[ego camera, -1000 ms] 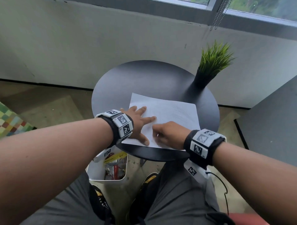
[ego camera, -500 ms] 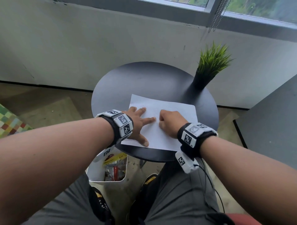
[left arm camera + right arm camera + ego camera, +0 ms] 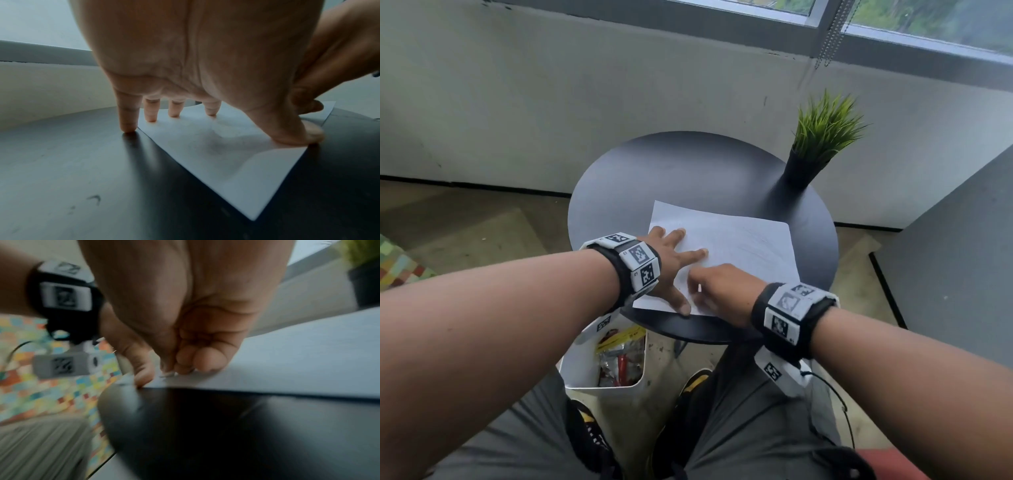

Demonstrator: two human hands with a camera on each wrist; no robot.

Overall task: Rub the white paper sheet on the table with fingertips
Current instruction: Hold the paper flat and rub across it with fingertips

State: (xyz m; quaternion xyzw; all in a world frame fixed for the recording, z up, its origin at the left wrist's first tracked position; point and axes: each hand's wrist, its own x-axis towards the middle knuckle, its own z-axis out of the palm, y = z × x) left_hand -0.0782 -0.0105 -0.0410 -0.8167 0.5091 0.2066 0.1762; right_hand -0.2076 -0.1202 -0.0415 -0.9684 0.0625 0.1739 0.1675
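A white paper sheet lies on the round black table, toward its near side. My left hand is spread on the sheet's left part. Its straight fingers and thumb press down, and the little fingertip stands on the table just off the paper's edge. My right hand sits at the sheet's near edge beside the left thumb. Its fingers are curled, with the tips touching the paper. The right wrist view is blurred.
A green grass plant in a black pot stands at the table's back right. On the floor under the near-left rim is a white bin with rubbish. A grey cabinet is on the right, and a wall lies behind.
My right hand slid away across the sheet, then came back toward me and left, close to the left thumb. The left hand and the paper have stayed put.
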